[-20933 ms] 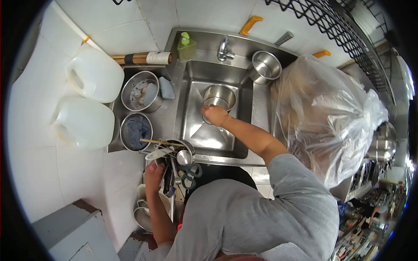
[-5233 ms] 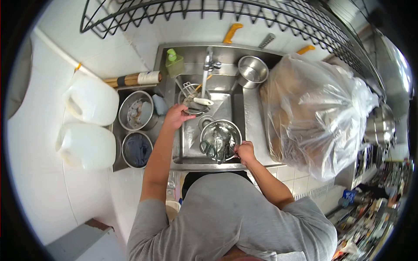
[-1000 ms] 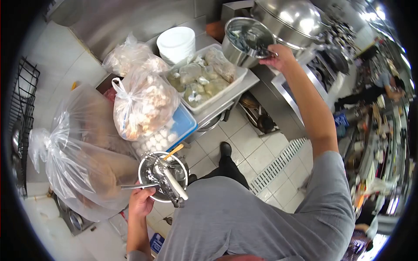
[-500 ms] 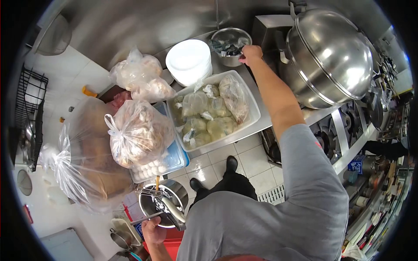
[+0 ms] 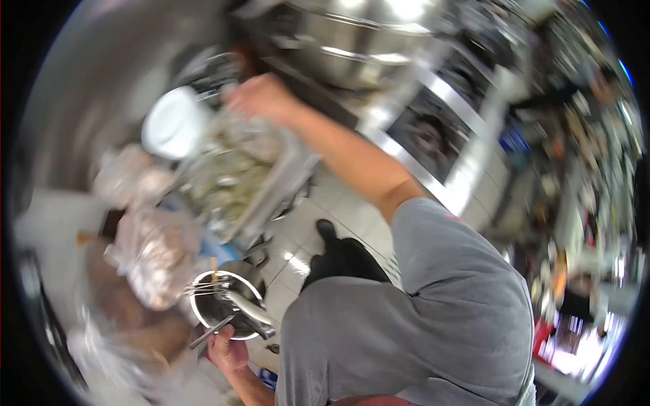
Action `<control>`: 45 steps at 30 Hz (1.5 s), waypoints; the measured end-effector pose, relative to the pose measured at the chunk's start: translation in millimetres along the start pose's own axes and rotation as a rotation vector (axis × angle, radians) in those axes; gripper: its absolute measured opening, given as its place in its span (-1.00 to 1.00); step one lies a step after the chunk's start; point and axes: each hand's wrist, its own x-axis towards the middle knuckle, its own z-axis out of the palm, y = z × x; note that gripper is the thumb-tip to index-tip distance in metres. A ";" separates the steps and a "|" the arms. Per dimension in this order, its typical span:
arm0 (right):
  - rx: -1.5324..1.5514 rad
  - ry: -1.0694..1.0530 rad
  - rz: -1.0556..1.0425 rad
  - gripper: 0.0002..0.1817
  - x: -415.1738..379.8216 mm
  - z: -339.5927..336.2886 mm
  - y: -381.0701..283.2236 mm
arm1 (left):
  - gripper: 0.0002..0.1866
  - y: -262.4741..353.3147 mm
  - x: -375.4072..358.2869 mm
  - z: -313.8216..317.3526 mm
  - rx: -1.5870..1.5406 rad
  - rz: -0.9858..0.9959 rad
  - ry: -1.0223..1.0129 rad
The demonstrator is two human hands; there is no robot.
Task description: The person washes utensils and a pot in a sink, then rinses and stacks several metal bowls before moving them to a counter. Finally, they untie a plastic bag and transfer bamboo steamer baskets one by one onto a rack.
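In the head view, a steel pot (image 5: 261,287) hangs at lower left, held at its rim by my closed left hand (image 5: 228,350). Inside it stand a wire whisk (image 5: 208,287), a pale-handled utensil (image 5: 249,308) and a wooden stick. A metal rod (image 5: 211,333) crosses the rim beside my fingers. My right arm reaches out to the upper left. Smeared by motion, my right hand (image 5: 261,98) is beside a small metal bowl (image 5: 211,71) with blurred contents. Its fingers cannot be made out, nor whether anything is in them.
White tubs (image 5: 169,122) stand beside a plastic bin (image 5: 271,193) of bagged food. Several filled plastic bags (image 5: 156,254) lie to the left. A big steel vessel (image 5: 365,40) sits by the stove (image 5: 433,128). Cluttered shelves (image 5: 582,169) line the right; tiled floor (image 5: 284,264) lies below.
The view has swung, so the counter things now appear further left and blurred. My right hand has moved off the bowl's near rim, slightly to its right. My left hand still holds the pot.
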 end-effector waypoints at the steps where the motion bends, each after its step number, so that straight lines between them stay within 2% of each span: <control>1: 0.168 -0.138 0.054 -0.66 -67.0 3.0 -30.5 | -0.37 -6.6 10.6 -0.8 0.029 0.005 -0.058; 2: 0.159 -0.177 0.203 -0.60 -129.1 12.6 -50.6 | -0.37 -13.8 23.9 -9.0 0.047 -0.070 -0.127; 3: -0.291 -0.206 0.265 -0.49 -188.9 15.5 -80.4 | -0.39 -20.4 34.6 -0.7 0.061 -0.099 -0.213; 4: -0.398 -0.166 0.087 -0.41 -241.2 19.5 -78.8 | -0.39 -21.8 37.4 12.1 0.082 -0.140 -0.283; 5: -0.432 -0.118 0.128 -0.44 -288.9 24.1 -84.9 | -0.39 -29.1 45.2 20.2 0.102 -0.168 -0.362; 10: -0.403 0.336 0.200 -0.46 -439.3 3.3 -80.5 | -0.42 -90.7 56.6 108.3 0.197 -0.289 -0.709; 13: -0.158 0.488 0.532 -0.54 -506.8 -31.8 -115.8 | -0.47 -134.2 29.9 180.8 0.283 -0.438 -0.942; 16: -0.693 0.621 0.354 -0.66 -578.5 -84.6 -103.9 | -0.53 -202.0 1.5 248.9 0.396 -0.518 -1.086; 19: -0.470 0.747 0.502 -0.72 -658.1 -150.7 -121.3 | -0.54 -266.3 -63.4 331.5 0.456 -0.593 -1.231; 21: -0.428 0.879 0.530 -0.73 -711.7 -197.6 -134.5 | -0.54 -316.3 -106.3 382.4 0.467 -0.644 -1.350; 23: -0.388 0.985 0.538 -0.74 -764.7 -249.4 -133.6 | -0.45 -369.4 -142.5 431.7 0.510 -0.677 -1.446; 25: -0.373 1.045 0.531 -0.74 -818.9 -315.2 -121.5 | -0.38 -411.4 -181.2 473.3 0.482 -0.658 -1.455; 26: -0.228 1.115 0.492 -0.76 -842.6 -342.7 -118.0 | -0.35 -425.7 -194.7 488.2 0.484 -0.651 -1.456; 29: -0.316 1.285 0.506 -0.75 -904.3 -420.3 -142.9 | -0.30 -456.5 -201.7 500.2 0.596 -0.650 -1.357; 31: -0.233 1.406 0.430 -0.76 -937.8 -476.7 -146.7 | -0.32 -448.8 -206.3 505.4 0.653 -0.584 -1.352; 33: -0.338 1.442 0.454 -0.77 -978.2 -550.4 -129.5 | -0.35 -438.5 -199.7 506.0 0.680 -0.548 -1.316; 35: -0.285 1.623 0.521 -0.81 -994.6 -598.6 -160.9 | -0.37 -435.5 -192.6 510.6 0.647 -0.527 -1.227; 39: -0.049 1.867 0.265 -0.87 -1054.0 -731.9 -142.6 | -0.38 -444.6 -177.2 532.7 0.589 -0.486 -1.106; 41: -0.047 1.933 0.155 -0.86 -1079.2 -790.1 -148.8 | -0.38 -454.8 -180.9 557.0 0.594 -0.452 -1.081; 43: 0.037 2.079 0.068 -0.84 -1103.6 -845.8 -147.8 | -0.37 -467.5 -183.2 578.5 0.630 -0.436 -1.052; 45: 0.048 2.127 0.022 -0.70 -1140.5 -900.1 -137.7 | -0.38 -484.6 -191.8 592.4 0.699 -0.431 -0.960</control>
